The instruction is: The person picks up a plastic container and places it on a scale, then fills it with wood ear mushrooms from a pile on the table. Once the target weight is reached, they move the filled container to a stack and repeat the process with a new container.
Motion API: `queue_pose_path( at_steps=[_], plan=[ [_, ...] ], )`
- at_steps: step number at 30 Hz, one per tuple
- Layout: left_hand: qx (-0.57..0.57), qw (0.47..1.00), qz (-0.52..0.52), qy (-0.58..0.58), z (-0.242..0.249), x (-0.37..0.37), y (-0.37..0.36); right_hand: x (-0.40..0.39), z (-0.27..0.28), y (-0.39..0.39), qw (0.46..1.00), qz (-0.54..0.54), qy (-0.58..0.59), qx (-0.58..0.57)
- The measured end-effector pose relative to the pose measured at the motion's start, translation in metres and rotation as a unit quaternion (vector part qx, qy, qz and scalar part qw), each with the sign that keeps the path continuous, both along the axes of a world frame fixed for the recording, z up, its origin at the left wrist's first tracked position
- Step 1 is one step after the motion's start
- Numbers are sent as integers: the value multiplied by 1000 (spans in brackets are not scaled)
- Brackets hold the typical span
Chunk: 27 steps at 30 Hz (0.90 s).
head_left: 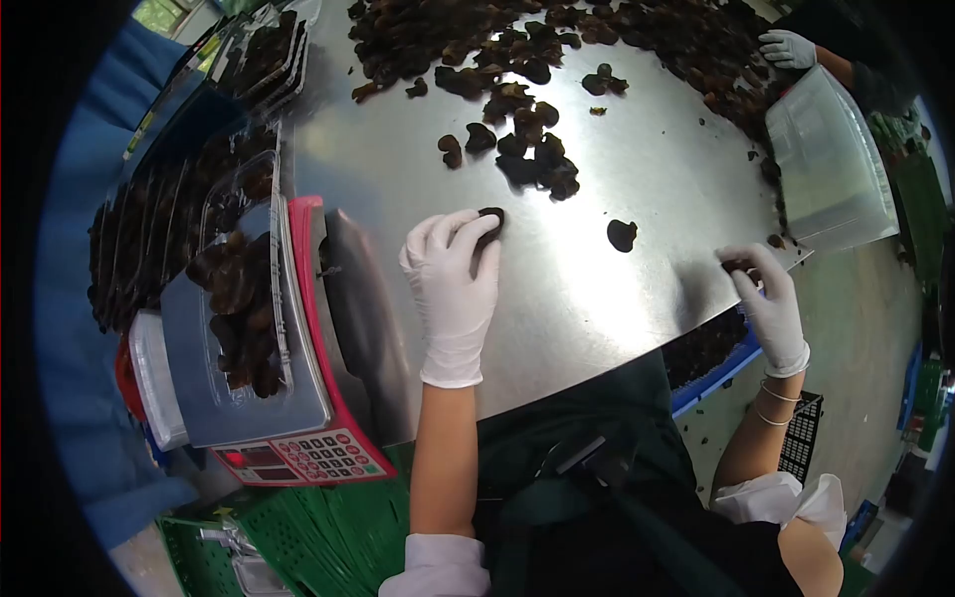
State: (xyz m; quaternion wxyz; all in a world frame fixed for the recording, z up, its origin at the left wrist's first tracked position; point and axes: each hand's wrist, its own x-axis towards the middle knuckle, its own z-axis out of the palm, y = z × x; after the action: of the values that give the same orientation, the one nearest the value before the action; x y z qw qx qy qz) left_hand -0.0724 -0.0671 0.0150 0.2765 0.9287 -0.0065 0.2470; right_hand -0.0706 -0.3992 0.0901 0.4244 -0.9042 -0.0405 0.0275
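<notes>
In a white glove, my left hand (453, 269) pinches a dark wood ear mushroom (491, 216) just above the metal table (557, 328). My right hand (768, 298), also gloved, is at the table's right edge with its fingers curled round another dark mushroom piece (737, 267), partly hidden by the fingers. A single mushroom (622, 235) lies between the two hands. Beyond my left hand is a loose cluster of mushrooms (542, 164). To the left, a clear plastic tray (282, 328) holding mushrooms rests on a red-framed digital scale (333, 398).
A large mushroom heap (438, 30) covers the far side. Filled clear trays (139, 234) stand behind the scale, with empty trays (157, 378) beside it. A translucent bin (831, 164) is at right, near another person's gloved hand (788, 49). A blue crate (721, 370) sits below the table edge.
</notes>
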Motion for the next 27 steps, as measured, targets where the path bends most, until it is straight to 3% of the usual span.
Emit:
queue_pose_path(
  at_steps=[3,4,5,7,8,11,13,15,18,20,23,27],
  plan=[
    [-57,998,9,-24,6,-2,6,-3,-14,0,997,-39,-8,61],
    [-133,990,43,-33,5,-2,10,-4,-14,13,996,-19,-3,82],
    [-209,974,79,-42,2,-3,15,-4,-14,29,995,3,4,104],
    [-180,980,77,-36,-5,-6,23,7,-15,69,976,123,2,180],
    [-241,968,59,-21,-4,-6,22,13,-29,88,963,165,9,214],
    [-323,946,22,-21,-9,-6,27,39,-41,156,934,318,-125,107],
    [-439,894,29,-80,-6,-6,27,57,-39,194,924,338,-178,15],
    [-438,892,47,-103,-8,-7,30,73,-70,233,898,301,-320,22],
    [-419,884,155,-136,-10,-7,40,75,-82,260,884,285,-367,49],
    [-423,883,161,-126,-10,-9,39,72,-81,256,873,388,-286,-72],
    [-433,879,166,-112,-8,-11,37,67,-79,213,864,441,-233,-60],
    [-405,905,127,-37,-11,-14,34,37,-42,92,885,452,-61,-97]
  ],
)
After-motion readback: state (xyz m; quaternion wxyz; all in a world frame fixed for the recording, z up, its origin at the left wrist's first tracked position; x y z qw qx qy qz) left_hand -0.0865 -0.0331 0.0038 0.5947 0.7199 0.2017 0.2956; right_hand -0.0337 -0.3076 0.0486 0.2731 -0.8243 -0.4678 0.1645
